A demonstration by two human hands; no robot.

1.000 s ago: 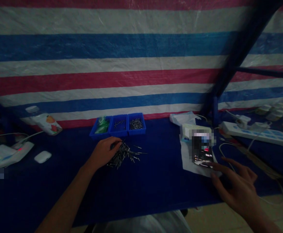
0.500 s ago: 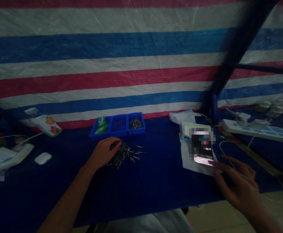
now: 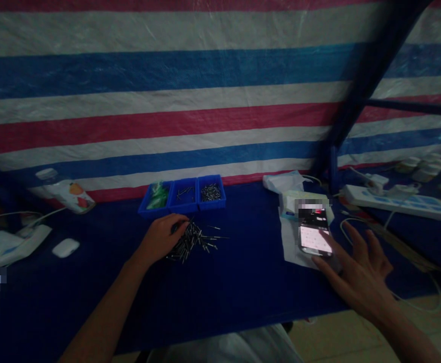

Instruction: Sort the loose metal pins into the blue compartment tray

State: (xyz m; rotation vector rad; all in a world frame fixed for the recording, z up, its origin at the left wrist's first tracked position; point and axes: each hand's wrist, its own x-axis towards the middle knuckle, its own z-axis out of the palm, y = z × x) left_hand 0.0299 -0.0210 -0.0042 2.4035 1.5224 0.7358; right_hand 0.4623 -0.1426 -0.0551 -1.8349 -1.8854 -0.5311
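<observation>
A pile of thin dark metal pieces (image 3: 190, 241) lies on the blue table. My left hand (image 3: 163, 236) rests at its left edge with fingers curled; what they hold, if anything, is hidden. On the right, my right hand (image 3: 356, 272) is spread over the lower part of a phone (image 3: 314, 237), one fingertip at its lit screen and the thumb by its bottom edge. The phone leans on a white box (image 3: 289, 202), above a white sheet (image 3: 290, 244). Behind the pile stand three joined blue trays (image 3: 183, 206), with a green bag (image 3: 158, 195) and small metal pieces.
At the left are a bottle (image 3: 72, 195), a white case (image 3: 65, 247) and a power strip (image 3: 27, 247). Another power strip (image 3: 401, 202) with plugs and cables lies at the right, near small jars (image 3: 428, 167). A striped sheet (image 3: 167, 116) hangs behind.
My right hand has moved left and slightly up over the phone, its fingers more spread. The phone's screen now shows a bright lower half. My left hand has stayed at the pile.
</observation>
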